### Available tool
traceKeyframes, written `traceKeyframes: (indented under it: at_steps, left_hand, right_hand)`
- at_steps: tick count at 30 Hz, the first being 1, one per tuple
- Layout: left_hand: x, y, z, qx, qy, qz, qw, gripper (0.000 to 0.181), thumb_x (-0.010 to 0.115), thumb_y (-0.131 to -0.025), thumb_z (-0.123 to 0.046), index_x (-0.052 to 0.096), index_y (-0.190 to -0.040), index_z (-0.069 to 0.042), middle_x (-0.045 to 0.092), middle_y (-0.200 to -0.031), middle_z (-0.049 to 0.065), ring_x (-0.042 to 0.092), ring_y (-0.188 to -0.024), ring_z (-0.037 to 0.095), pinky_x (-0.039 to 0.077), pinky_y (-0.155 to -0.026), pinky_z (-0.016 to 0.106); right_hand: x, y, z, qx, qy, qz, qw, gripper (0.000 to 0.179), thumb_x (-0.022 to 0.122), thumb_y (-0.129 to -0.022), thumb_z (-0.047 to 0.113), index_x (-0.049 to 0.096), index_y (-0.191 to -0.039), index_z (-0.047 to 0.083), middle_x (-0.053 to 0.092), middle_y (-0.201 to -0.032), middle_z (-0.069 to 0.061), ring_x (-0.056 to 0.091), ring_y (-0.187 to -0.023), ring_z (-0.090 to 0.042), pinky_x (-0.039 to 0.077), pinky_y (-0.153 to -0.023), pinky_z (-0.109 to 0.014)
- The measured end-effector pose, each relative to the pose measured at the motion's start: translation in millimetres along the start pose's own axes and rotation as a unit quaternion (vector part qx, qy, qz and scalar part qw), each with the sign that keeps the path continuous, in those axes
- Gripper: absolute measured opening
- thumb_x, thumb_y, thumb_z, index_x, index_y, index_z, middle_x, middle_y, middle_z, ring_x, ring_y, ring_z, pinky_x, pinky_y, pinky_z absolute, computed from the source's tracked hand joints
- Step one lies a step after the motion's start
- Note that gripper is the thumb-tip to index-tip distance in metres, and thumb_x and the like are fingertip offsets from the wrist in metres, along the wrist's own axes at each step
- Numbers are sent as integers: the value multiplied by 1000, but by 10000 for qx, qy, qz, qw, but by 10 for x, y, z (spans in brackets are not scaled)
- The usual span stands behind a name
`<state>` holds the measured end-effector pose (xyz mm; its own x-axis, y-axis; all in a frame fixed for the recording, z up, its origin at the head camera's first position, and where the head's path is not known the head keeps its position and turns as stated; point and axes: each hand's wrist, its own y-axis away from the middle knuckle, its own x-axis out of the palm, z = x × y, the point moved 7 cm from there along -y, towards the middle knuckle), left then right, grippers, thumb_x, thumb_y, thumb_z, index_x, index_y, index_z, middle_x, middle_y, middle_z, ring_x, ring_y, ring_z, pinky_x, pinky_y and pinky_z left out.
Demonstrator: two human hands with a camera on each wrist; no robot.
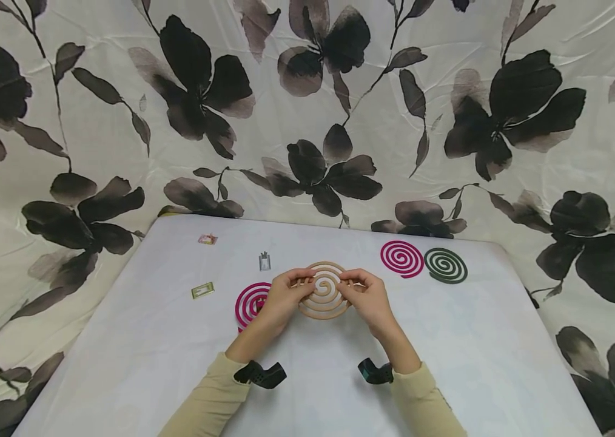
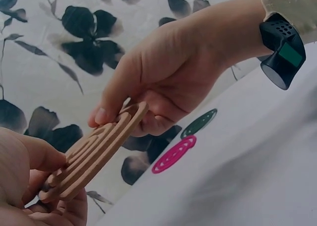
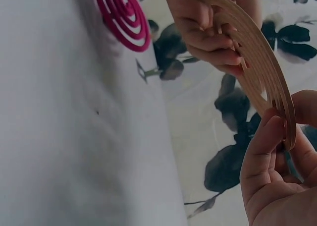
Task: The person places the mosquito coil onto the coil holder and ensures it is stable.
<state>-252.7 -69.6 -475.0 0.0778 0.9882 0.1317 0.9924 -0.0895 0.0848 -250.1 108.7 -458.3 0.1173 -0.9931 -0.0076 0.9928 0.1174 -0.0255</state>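
Observation:
A tan mosquito coil (image 1: pixel 324 305) is held up above the white table between both hands. My left hand (image 1: pixel 286 295) pinches its left side with thumb and fingers. On the opposite side my right hand (image 1: pixel 369 296) pinches it in the same manner. Seen from the left wrist, the coil (image 2: pixel 94 154) is tilted, its rings nearly edge-on. A magenta mosquito coil (image 1: pixel 243 306) is beside the left hand, which partly covers it; something small and dark shows near its centre.
Toward the back right, another magenta coil (image 1: pixel 401 259) and a dark green coil (image 1: pixel 446 265) lie side by side. Left of the hands are a small silver metal piece (image 1: pixel 265 261), a gold-coloured one (image 1: pixel 202 290) and a small pinkish item (image 1: pixel 207 240). A floral cloth (image 1: pixel 264 200) hangs behind.

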Motion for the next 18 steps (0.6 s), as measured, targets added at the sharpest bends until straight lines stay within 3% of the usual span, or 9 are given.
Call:
traceKeyframes:
  at_steps: [6, 13, 18]
  left_hand:
    - [-86, 39, 36, 32, 82, -68, 9999, 25, 66, -89, 0, 64, -113, 6, 54, -126, 14, 56, -94, 14, 50, -70, 19]
    - [-166, 105, 103, -16, -8, -182, 9998, 26, 66, -90, -2, 64, -114, 6, 56, -125, 13, 57, -88, 12, 49, -68, 19]
    - [-237, 152, 131, -57, -4, -303, 9995, 26, 66, -88, 0, 64, -114, 8, 58, -121, 17, 57, -84, 11, 47, -64, 18]
  right_hand:
    - [98, 11, -14, 163, -134, 166, 9996, 22, 67, -89, -3, 62, -109, -12, 61, -84, -10, 60, -64, -13, 48, -55, -22]
    - [216, 130, 149, 173, 21, 366, 9992, 23, 64, -89, -6, 60, -109, -15, 61, -84, -14, 59, -65, -13, 48, -57, -22]
    - [263, 78, -33, 159, -84, 479, 9987, 23, 65, -89, -3, 61, -109, -13, 61, -84, -12, 60, -65, -13, 49, -56, -24]
